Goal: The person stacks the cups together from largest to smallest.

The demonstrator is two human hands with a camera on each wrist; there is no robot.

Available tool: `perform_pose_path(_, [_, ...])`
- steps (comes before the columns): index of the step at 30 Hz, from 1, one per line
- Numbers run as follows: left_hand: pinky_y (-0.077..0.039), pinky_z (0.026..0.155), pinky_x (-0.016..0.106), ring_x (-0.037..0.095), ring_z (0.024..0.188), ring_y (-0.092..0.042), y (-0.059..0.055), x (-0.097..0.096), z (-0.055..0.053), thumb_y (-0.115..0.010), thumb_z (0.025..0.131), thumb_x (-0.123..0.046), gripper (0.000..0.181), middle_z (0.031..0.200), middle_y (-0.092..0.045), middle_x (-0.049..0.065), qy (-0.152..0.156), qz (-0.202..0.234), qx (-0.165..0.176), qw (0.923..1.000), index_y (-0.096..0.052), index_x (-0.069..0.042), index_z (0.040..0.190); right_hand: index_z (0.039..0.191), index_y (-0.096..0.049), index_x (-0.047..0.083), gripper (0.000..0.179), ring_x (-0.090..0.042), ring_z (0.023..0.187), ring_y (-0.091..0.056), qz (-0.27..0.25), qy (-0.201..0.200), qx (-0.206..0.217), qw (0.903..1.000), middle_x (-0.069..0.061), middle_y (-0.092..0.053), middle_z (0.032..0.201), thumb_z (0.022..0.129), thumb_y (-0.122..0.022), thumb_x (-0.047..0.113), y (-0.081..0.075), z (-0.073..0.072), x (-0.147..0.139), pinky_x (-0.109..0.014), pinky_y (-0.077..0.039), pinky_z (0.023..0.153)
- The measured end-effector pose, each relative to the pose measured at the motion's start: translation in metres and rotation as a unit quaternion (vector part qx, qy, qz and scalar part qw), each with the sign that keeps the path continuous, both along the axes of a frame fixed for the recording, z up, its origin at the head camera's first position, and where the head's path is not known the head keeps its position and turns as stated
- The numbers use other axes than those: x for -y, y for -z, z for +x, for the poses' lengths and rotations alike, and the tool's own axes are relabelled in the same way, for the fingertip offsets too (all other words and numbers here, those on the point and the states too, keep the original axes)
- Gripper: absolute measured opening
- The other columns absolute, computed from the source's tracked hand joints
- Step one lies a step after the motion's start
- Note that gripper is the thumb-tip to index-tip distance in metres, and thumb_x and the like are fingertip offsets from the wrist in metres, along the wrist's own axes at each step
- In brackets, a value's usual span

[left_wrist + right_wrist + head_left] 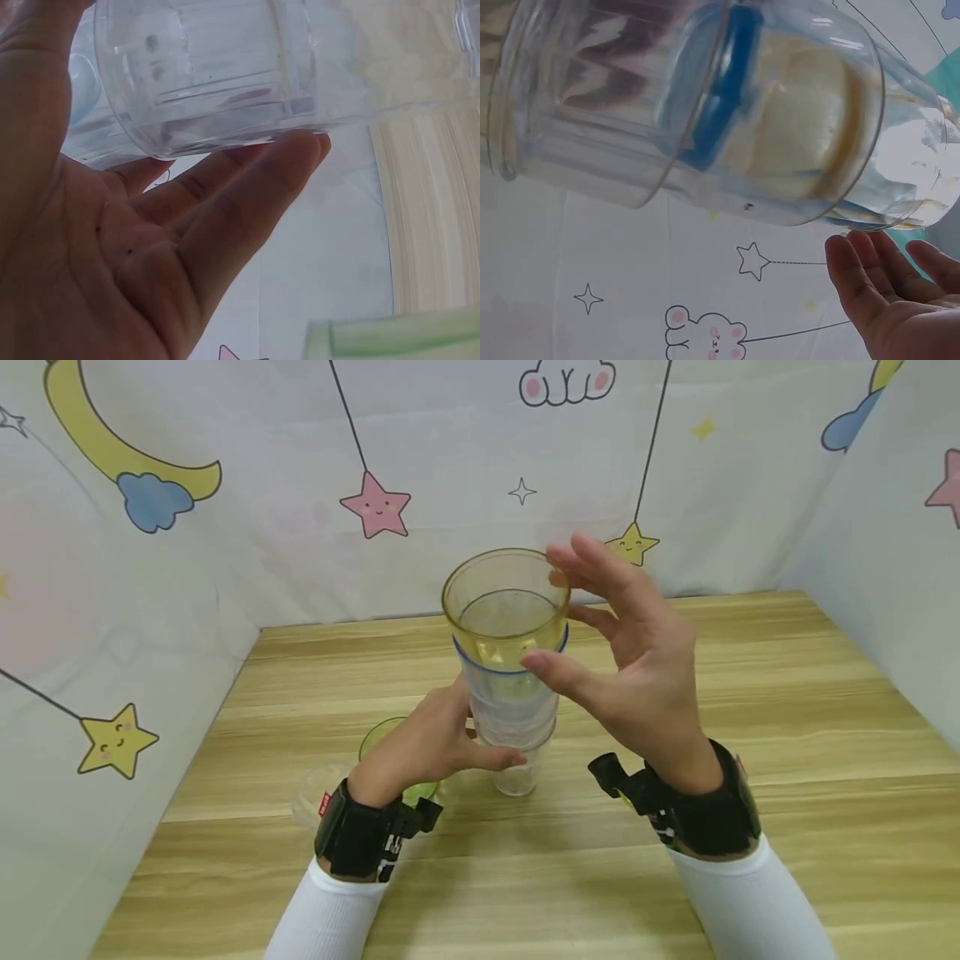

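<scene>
A tall stack of see-through cups (510, 714) rises in the middle of the head view, with a yellow-rimmed cup (491, 650) at its top and a blue line around the cup below. My left hand (427, 739) holds the stack low down, thumb in front and fingers behind; the left wrist view shows its fingers along a clear cup (217, 75). Around the top cup's right side, my right hand (645, 664) is spread, thumb in front and fingers near the rim. Whether it touches the cup I cannot tell. Whether the stack's base meets the table is unclear.
A green cup (420, 792) stands behind my left forearm, partly hidden. Beside it, farther left, is a clear cup-like object (306, 797). White printed cloth walls (450, 435) border the wooden table (787, 710) at the back and both sides.
</scene>
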State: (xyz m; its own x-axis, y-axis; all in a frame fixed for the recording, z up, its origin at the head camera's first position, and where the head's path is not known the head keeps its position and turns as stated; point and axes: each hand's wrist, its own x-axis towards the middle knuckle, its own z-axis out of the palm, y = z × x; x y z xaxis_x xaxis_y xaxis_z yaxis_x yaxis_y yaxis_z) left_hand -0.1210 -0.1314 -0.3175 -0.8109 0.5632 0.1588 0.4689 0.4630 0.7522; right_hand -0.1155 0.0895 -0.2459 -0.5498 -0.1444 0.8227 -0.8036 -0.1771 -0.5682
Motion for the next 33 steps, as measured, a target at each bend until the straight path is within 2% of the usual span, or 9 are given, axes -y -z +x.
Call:
perform_pose_path(4, [-0.056,0.081,0.037,0.008,0.11,-0.061,0.0,0.0,0.0,-0.088,0.08,-0.03,0.083,0.124,-0.063,-0.01,0.007,0.008,-0.009,0.9999,-0.037,-0.024,0.145,0.148,-0.044,-0.004,0.081,-0.033,0.126,-0.054,0.077,0.004,0.018,0.9968,-0.016,-0.058,0.139,0.077,-0.083,-0.005,0.006,-0.003,-0.001,-0.043,-0.051,0.097])
perform_pose_path(7, [-0.056,0.082,0.036,0.008,0.111,-0.061,-0.001,-0.001,0.0,-0.088,0.08,-0.031,0.085,0.124,-0.063,-0.009,0.007,0.009,-0.009,0.9999,-0.036,-0.024,0.147,0.15,-0.043,-0.001,0.082,-0.028,0.126,-0.055,0.104,0.001,0.032,0.994,-0.013,-0.059,0.139,0.077,-0.081,-0.006,0.01,-0.006,-0.002,-0.042,-0.05,0.097])
perform_pose_path(10, [-0.054,0.087,0.035,0.008,0.112,-0.061,-0.001,-0.002,0.0,-0.088,0.08,-0.031,0.086,0.125,-0.063,-0.008,0.003,0.004,-0.008,1.0,-0.035,-0.023,0.147,0.15,-0.043,0.0,0.078,-0.027,0.124,-0.056,0.11,-0.009,0.038,0.9932,-0.012,-0.059,0.138,0.082,-0.081,0.003,0.013,-0.01,-0.002,-0.043,-0.05,0.097])
perform_pose_path(14, [-0.054,0.088,0.036,0.009,0.108,-0.064,-0.003,-0.001,0.001,-0.089,0.079,-0.034,0.081,0.121,-0.066,-0.007,-0.01,-0.007,-0.014,0.9998,-0.041,-0.022,0.144,0.151,-0.043,0.002,0.076,-0.026,0.122,-0.058,0.134,-0.034,0.061,0.9885,-0.011,-0.06,0.137,0.09,-0.078,0.03,0.018,-0.014,-0.001,-0.043,-0.049,0.098])
perform_pose_path(17, [-0.055,0.085,0.036,0.008,0.104,-0.065,-0.002,0.0,0.002,-0.09,0.077,-0.037,0.074,0.116,-0.068,-0.009,-0.019,-0.013,-0.017,0.9996,-0.049,-0.021,0.137,0.153,-0.039,0.007,0.079,-0.024,0.122,-0.059,0.164,-0.063,0.097,0.9797,-0.009,-0.06,0.137,0.092,-0.071,0.047,0.023,-0.018,0.0,-0.043,-0.047,0.099])
perform_pose_path(20, [-0.056,0.083,0.037,0.008,0.1,-0.066,-0.002,0.001,0.003,-0.09,0.076,-0.041,0.069,0.112,-0.069,-0.01,-0.03,-0.031,-0.032,0.9986,-0.055,-0.021,0.132,0.154,-0.036,0.01,0.084,-0.024,0.121,-0.06,0.185,-0.088,0.128,0.9703,-0.008,-0.058,0.14,0.092,-0.067,0.056,0.029,-0.021,0.0,-0.046,-0.045,0.1])
perform_pose_path(23, [-0.054,0.083,0.036,0.007,0.101,-0.065,-0.003,0.001,0.006,-0.088,0.075,-0.049,0.069,0.11,-0.069,-0.011,-0.048,-0.066,-0.051,0.9954,-0.057,-0.022,0.131,0.154,-0.036,0.009,0.092,-0.023,0.119,-0.061,0.201,-0.099,0.147,0.9634,-0.008,-0.058,0.139,0.088,-0.067,0.065,0.033,-0.024,-0.001,-0.048,-0.045,0.101])
perform_pose_path(28, [-0.052,0.088,0.037,0.011,0.107,-0.063,-0.006,-0.001,0.01,-0.086,0.074,-0.056,0.078,0.115,-0.068,-0.008,-0.072,-0.113,-0.067,0.9886,-0.055,-0.023,0.138,0.153,-0.041,0.008,0.098,-0.022,0.123,-0.058,0.222,-0.102,0.159,0.9565,-0.007,-0.06,0.136,0.082,-0.07,0.07,0.036,-0.028,-0.005,-0.049,-0.042,0.105])
perform_pose_path(33, [-0.051,0.093,0.038,0.014,0.115,-0.061,-0.008,-0.003,0.014,-0.084,0.076,-0.057,0.083,0.126,-0.065,-0.004,-0.086,-0.137,-0.073,0.9842,-0.05,-0.025,0.144,0.145,-0.05,0.012,0.085,-0.019,0.124,-0.056,0.25,-0.121,0.157,0.9477,0.0,-0.062,0.133,0.081,-0.078,0.06,0.039,-0.034,-0.006,-0.046,-0.041,0.106])
